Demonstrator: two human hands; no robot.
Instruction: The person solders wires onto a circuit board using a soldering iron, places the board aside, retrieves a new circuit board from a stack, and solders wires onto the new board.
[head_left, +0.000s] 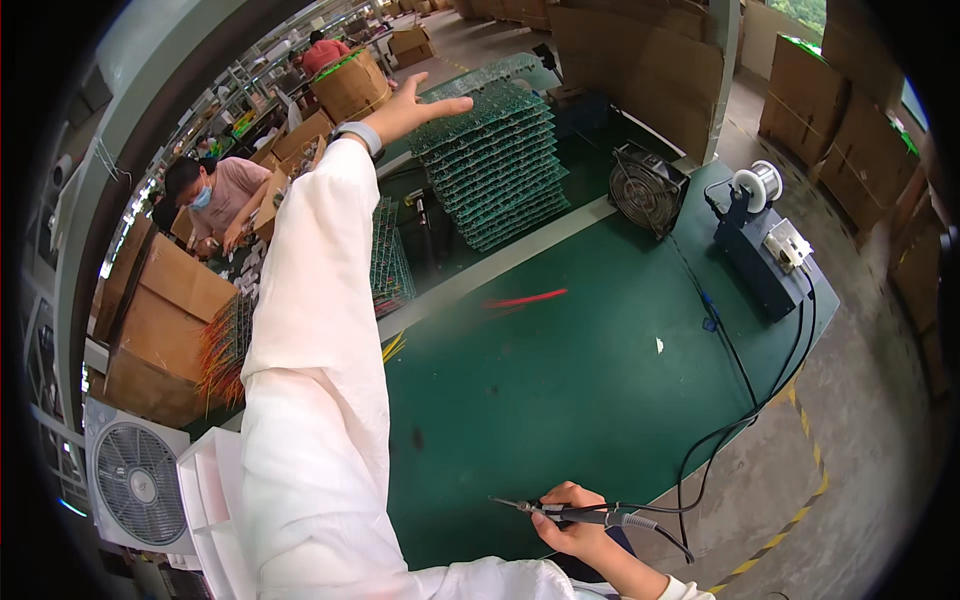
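My left arm in a white sleeve reaches far across the bench. My left hand (402,112) is open, thumb and fingers spread, at the left edge of a tall stack of green circuit boards (490,175). Whether its fingertips touch the top board I cannot tell. Near the front edge, my right hand (572,525) is closed around a soldering iron (596,516), whose thin metal tip points left above the green tabletop (520,400). A few red wires (530,298) lie between the iron and the stack.
A small black fan (648,190) and a dark soldering unit (762,255) with a white spool (757,185) stand at right; black cables loop down to the iron. At left are a white fan (140,485), white drawers (215,495) and red-wired boards (230,345). A co-worker (215,200) sits beyond.
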